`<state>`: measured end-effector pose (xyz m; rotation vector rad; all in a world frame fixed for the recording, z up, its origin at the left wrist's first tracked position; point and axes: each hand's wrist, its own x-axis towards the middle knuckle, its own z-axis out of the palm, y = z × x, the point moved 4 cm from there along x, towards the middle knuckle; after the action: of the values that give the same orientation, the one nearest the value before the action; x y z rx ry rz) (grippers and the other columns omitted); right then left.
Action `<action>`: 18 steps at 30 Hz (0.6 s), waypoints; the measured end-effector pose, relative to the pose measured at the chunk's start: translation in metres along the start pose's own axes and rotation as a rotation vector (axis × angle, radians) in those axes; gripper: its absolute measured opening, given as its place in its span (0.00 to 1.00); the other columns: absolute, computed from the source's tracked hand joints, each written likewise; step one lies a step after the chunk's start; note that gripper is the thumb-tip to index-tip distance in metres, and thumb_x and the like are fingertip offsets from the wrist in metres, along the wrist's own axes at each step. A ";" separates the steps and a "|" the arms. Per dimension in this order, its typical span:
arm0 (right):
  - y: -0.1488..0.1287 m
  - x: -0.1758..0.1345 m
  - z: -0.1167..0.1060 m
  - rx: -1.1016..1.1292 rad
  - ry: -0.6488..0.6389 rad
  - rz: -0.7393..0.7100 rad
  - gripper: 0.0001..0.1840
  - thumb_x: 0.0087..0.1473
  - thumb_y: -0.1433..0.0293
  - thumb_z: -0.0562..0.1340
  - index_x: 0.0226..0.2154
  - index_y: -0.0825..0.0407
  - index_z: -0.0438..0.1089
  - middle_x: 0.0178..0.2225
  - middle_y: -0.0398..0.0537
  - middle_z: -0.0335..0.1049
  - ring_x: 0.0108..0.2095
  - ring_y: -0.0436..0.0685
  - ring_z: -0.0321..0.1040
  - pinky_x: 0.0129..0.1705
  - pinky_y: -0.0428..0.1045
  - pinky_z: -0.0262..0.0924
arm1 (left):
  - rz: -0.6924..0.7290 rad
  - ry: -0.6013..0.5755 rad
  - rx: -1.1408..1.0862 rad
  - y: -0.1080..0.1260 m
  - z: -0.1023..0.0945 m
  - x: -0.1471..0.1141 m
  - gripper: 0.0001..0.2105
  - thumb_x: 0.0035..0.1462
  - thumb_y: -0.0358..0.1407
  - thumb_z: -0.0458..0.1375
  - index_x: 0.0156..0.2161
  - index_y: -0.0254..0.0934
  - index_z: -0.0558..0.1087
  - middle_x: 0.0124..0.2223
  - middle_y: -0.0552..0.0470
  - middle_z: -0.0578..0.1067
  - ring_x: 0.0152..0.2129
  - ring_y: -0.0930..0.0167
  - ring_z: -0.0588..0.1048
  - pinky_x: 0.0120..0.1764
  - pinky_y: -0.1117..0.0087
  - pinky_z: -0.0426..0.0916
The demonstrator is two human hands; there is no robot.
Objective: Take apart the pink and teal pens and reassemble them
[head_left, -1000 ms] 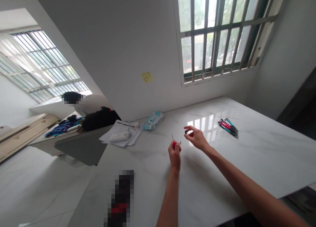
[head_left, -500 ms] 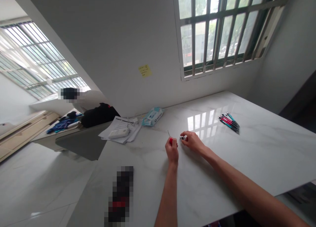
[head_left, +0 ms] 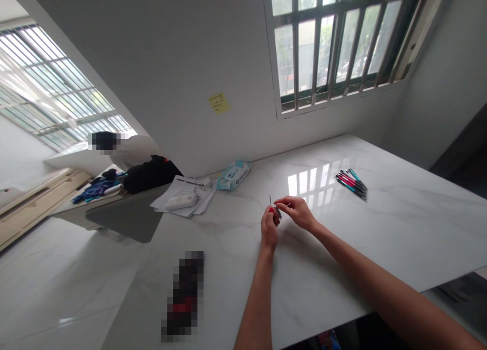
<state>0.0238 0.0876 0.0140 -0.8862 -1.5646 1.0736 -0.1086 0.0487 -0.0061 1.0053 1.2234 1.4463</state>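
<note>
A small red piece (head_left: 271, 209) is held in the left hand (head_left: 269, 231), above the white marbled table (head_left: 335, 258), approx. in the middle of the view. The fingers of this hand are folded around it, and a thin metal tip (head_left: 270, 200) is seen pointing upward past them. Just to the right, btw. the two hands, a dark shiny piece (head_left: 279, 213) is seen tilted, close at the fingers of the left hand. The right hand (head_left: 299, 213) is placed at the other side, w/ its fingertips bent toward the same dark shiny piece; whether it is pinched by them or only touched can't be told, as the parts are too sm. here.

Further right, well apart from the hands, a bunch of pens (head_left: 350, 184) w/ teal, red & black colours is laid side by side. Near the wall (head_left: 209, 45), a blue-white pack (head_left: 233, 176) is placed, and next to it some papers (head_left: 179, 186) w/ a white device (head_left: 181, 202) on top. At lower left, a dark object (head_left: 184, 294) w/ red patch is pixelated, so its kind can't be made out. A yellow note (head_left: 219, 103) is stuck on the wall, left of the barred window (head_left: 323, 50). In the far-left bkgd., a person (head_left: 139, 149) is seen, bent fwd., beside a black bundle (head_left: 150, 175).
</note>
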 end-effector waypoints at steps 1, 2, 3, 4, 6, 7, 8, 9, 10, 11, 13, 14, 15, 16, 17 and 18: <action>-0.001 -0.001 0.002 0.042 -0.018 0.003 0.16 0.60 0.57 0.67 0.40 0.51 0.82 0.38 0.50 0.82 0.34 0.56 0.77 0.38 0.50 0.72 | 0.008 -0.017 0.028 -0.002 0.001 -0.001 0.11 0.59 0.44 0.53 0.31 0.38 0.66 0.25 0.58 0.62 0.22 0.75 0.59 0.26 0.75 0.58; -0.002 -0.001 0.004 0.077 -0.032 0.008 0.16 0.58 0.56 0.67 0.39 0.51 0.82 0.37 0.50 0.81 0.32 0.56 0.77 0.36 0.50 0.72 | 0.022 -0.043 0.053 -0.003 0.002 -0.002 0.11 0.60 0.43 0.53 0.34 0.38 0.68 0.25 0.58 0.62 0.22 0.75 0.60 0.26 0.74 0.58; -0.003 -0.002 0.005 0.104 -0.042 0.018 0.17 0.57 0.55 0.68 0.38 0.52 0.82 0.36 0.50 0.81 0.30 0.55 0.76 0.35 0.50 0.72 | 0.039 -0.069 0.080 -0.004 0.003 -0.002 0.11 0.61 0.43 0.52 0.37 0.37 0.70 0.26 0.58 0.62 0.22 0.74 0.60 0.26 0.74 0.58; -0.002 -0.002 0.006 0.126 -0.049 0.031 0.18 0.56 0.55 0.69 0.38 0.52 0.82 0.35 0.50 0.81 0.29 0.55 0.75 0.34 0.50 0.72 | 0.054 -0.086 0.117 -0.005 0.004 -0.003 0.12 0.62 0.43 0.50 0.39 0.37 0.71 0.26 0.58 0.62 0.22 0.74 0.60 0.26 0.74 0.58; -0.002 0.000 0.004 0.160 -0.028 0.053 0.18 0.54 0.55 0.71 0.37 0.52 0.81 0.34 0.50 0.81 0.29 0.55 0.75 0.34 0.50 0.72 | 0.085 -0.107 0.217 -0.003 0.004 -0.004 0.13 0.63 0.41 0.49 0.39 0.37 0.72 0.26 0.57 0.64 0.23 0.73 0.61 0.27 0.73 0.57; -0.001 0.001 0.001 0.180 0.001 0.059 0.18 0.54 0.54 0.71 0.36 0.52 0.80 0.35 0.50 0.81 0.30 0.55 0.75 0.35 0.50 0.71 | 0.103 -0.113 0.283 -0.001 0.004 -0.005 0.12 0.63 0.40 0.49 0.37 0.38 0.72 0.26 0.57 0.65 0.23 0.73 0.61 0.27 0.73 0.57; -0.001 0.003 -0.003 0.204 0.043 0.064 0.18 0.54 0.54 0.70 0.36 0.52 0.80 0.35 0.50 0.81 0.32 0.55 0.75 0.36 0.50 0.71 | 0.122 -0.114 0.354 0.002 0.003 -0.005 0.10 0.63 0.39 0.50 0.35 0.38 0.71 0.27 0.57 0.65 0.23 0.73 0.61 0.28 0.73 0.58; 0.000 0.005 -0.009 0.228 0.090 0.068 0.18 0.55 0.54 0.69 0.37 0.52 0.79 0.36 0.51 0.81 0.34 0.56 0.76 0.37 0.50 0.71 | 0.137 -0.105 0.422 0.005 0.002 -0.005 0.08 0.62 0.38 0.52 0.33 0.39 0.70 0.26 0.57 0.66 0.23 0.74 0.62 0.28 0.73 0.58; 0.000 0.006 -0.014 0.245 0.137 0.071 0.18 0.55 0.54 0.69 0.37 0.52 0.79 0.36 0.51 0.82 0.35 0.56 0.76 0.37 0.50 0.71 | 0.150 -0.083 0.476 0.008 0.000 -0.005 0.07 0.60 0.37 0.54 0.32 0.39 0.70 0.25 0.58 0.66 0.23 0.74 0.62 0.28 0.73 0.58; 0.000 0.007 -0.019 0.248 0.171 0.072 0.19 0.56 0.54 0.68 0.38 0.52 0.79 0.37 0.52 0.82 0.35 0.56 0.76 0.38 0.50 0.71 | 0.162 -0.049 0.508 0.010 -0.003 -0.005 0.06 0.59 0.37 0.56 0.32 0.39 0.71 0.25 0.58 0.67 0.23 0.74 0.63 0.29 0.73 0.58; 0.000 0.008 -0.024 0.186 0.185 0.068 0.19 0.56 0.54 0.68 0.40 0.52 0.80 0.37 0.52 0.82 0.35 0.57 0.77 0.39 0.51 0.72 | 0.184 0.041 0.491 0.014 -0.010 -0.002 0.06 0.58 0.39 0.59 0.36 0.39 0.74 0.26 0.58 0.69 0.22 0.74 0.65 0.29 0.73 0.61; 0.000 0.007 -0.024 0.122 0.166 0.058 0.18 0.56 0.55 0.68 0.40 0.52 0.80 0.37 0.52 0.82 0.35 0.57 0.78 0.40 0.52 0.72 | 0.195 0.082 0.451 0.016 -0.013 -0.001 0.08 0.58 0.41 0.60 0.39 0.38 0.75 0.27 0.57 0.72 0.23 0.74 0.67 0.29 0.73 0.62; -0.001 0.006 -0.022 0.048 0.133 0.042 0.16 0.56 0.56 0.68 0.39 0.51 0.81 0.38 0.52 0.83 0.36 0.58 0.78 0.41 0.52 0.73 | 0.204 0.115 0.404 0.016 -0.016 0.001 0.12 0.58 0.43 0.62 0.42 0.38 0.76 0.30 0.55 0.74 0.24 0.73 0.69 0.30 0.73 0.64; -0.002 0.004 -0.019 -0.024 0.091 0.023 0.15 0.57 0.57 0.68 0.39 0.51 0.81 0.37 0.51 0.83 0.36 0.58 0.79 0.42 0.52 0.73 | 0.209 0.136 0.356 0.016 -0.019 0.003 0.15 0.58 0.45 0.63 0.44 0.37 0.77 0.32 0.53 0.76 0.25 0.73 0.71 0.31 0.73 0.65; -0.004 0.001 -0.014 -0.087 0.044 0.003 0.13 0.57 0.58 0.68 0.38 0.50 0.82 0.37 0.50 0.83 0.35 0.58 0.79 0.42 0.52 0.73 | 0.208 0.150 0.312 0.015 -0.021 0.005 0.17 0.57 0.47 0.64 0.45 0.37 0.78 0.34 0.51 0.78 0.27 0.72 0.73 0.31 0.72 0.66; -0.005 -0.001 -0.009 -0.134 0.000 -0.018 0.12 0.58 0.59 0.67 0.38 0.49 0.82 0.36 0.49 0.83 0.35 0.58 0.79 0.42 0.52 0.72 | 0.202 0.161 0.276 0.013 -0.023 0.006 0.18 0.56 0.48 0.65 0.46 0.36 0.78 0.35 0.49 0.79 0.28 0.72 0.75 0.32 0.72 0.67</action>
<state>0.0329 0.0867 0.0191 -0.9593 -1.6568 0.9650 -0.1343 0.0497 0.0033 1.2468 1.5041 1.5658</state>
